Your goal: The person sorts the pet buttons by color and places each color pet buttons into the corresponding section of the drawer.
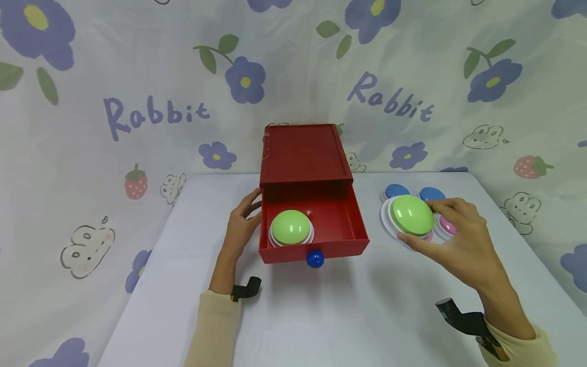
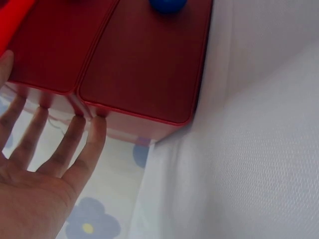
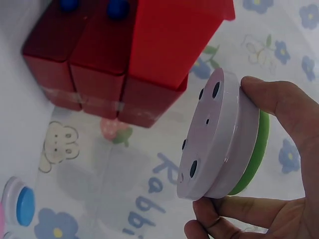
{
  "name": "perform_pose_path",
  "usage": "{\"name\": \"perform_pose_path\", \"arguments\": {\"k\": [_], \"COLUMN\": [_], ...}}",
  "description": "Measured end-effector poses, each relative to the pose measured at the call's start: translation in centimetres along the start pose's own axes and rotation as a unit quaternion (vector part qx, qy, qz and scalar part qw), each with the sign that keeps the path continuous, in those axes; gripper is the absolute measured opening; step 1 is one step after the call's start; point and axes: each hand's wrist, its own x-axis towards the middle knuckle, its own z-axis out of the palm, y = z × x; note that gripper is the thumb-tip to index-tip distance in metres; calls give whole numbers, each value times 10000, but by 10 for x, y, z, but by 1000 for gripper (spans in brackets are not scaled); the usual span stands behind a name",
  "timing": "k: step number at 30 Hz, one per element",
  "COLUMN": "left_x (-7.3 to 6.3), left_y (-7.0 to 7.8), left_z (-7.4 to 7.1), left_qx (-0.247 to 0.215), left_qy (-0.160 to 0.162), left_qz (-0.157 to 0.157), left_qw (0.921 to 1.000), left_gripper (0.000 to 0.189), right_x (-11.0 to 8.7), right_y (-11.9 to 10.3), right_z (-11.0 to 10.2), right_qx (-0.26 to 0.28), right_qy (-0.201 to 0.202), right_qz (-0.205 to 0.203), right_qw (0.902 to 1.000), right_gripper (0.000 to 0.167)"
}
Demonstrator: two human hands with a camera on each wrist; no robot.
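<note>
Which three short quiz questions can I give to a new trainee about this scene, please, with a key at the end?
1. Which colour is the top of the button in the right hand?
A) blue
B) green
C) pink

2. True or false: the open drawer holds two buttons.

3. Short answer: which hand is at the side of the red box?

Key:
1. B
2. False; only one button, a green one, lies in it.
3. The left hand.
</note>
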Motion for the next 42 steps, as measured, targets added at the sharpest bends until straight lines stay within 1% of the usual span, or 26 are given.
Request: {"name": "perform_pose_path", "arguments": {"k": [5,10,15,20,27,33,37,42], "left_x": [0,1,1,1,0,-5,-3,0], "left_y": [-3,-3,-2,-2,-4,-6,-5,-4], "left_z": [0,0,0,0,0,0,0,0], "left_qx": [-23,9,62,43,-22,34,17,14], "left_qy": [3,0,-2,-8,-19,-23,-15,6], "left_qz": [42,37,39,89,43,45,59,90], "left_qw": [10000,10000,10000,10000,10000,10000,10000,10000], "left_gripper": [58,58,59,59,58,60,59,58], "right_x": [5,8,11,17,24,24,26,30], "right_y": [-14,-27,-41,-54,-63,-65,-66,-67], "right_z": [7,13,19,27,44,60,67,71], "right_qx": [150,257,379,515,543,521,475,272], "right_qy": [32,9,-40,-25,19,-75,-78,-359], "right_qz": [-245,-375,-470,-674,-1050,-1025,-1084,-963], "right_qw": [9996,9990,9982,9964,9930,9933,9929,9943], "right_gripper": [79,74,72,70,66,66,69,78]}}
